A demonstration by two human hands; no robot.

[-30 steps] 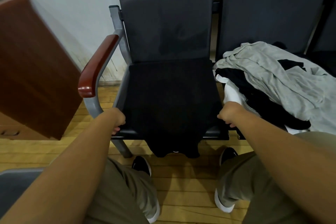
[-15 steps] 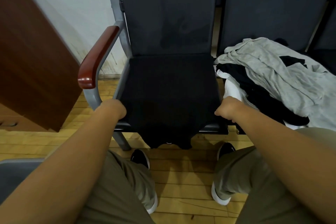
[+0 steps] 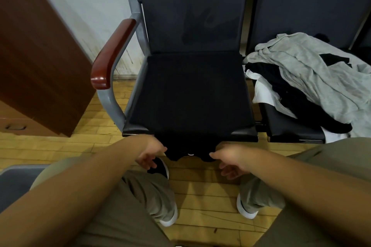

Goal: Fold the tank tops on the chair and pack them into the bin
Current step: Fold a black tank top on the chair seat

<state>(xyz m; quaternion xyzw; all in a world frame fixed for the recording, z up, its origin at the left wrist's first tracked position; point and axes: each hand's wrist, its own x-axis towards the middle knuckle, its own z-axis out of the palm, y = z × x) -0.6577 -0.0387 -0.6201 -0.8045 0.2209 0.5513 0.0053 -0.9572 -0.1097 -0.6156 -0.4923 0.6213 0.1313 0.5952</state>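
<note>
A black tank top (image 3: 190,96) lies spread flat over the seat of the left chair (image 3: 192,16). Its strap end hangs over the seat's front edge. My left hand (image 3: 149,153) is at the left side of that hanging end, thumb at the cloth and fingers loosely spread below. On the right side is my right hand (image 3: 228,161), its thumb tip touching the strap end and its fingers relaxed. Neither hand plainly grips the cloth. A pile of grey, black and white tops (image 3: 307,80) lies on the chair to the right. A corner of the grey bin (image 3: 16,182) shows at lower left.
The left chair has a red-brown wooden armrest (image 3: 112,54) on a grey metal frame. A brown wooden cabinet (image 3: 38,50) stands at the left by the wall. My knees and shoes are over the wooden floor (image 3: 202,196) in front of the seat.
Both hands left the sides of the seat, where they held the tank top's edges, and came down and inward to its hanging end at the front.
</note>
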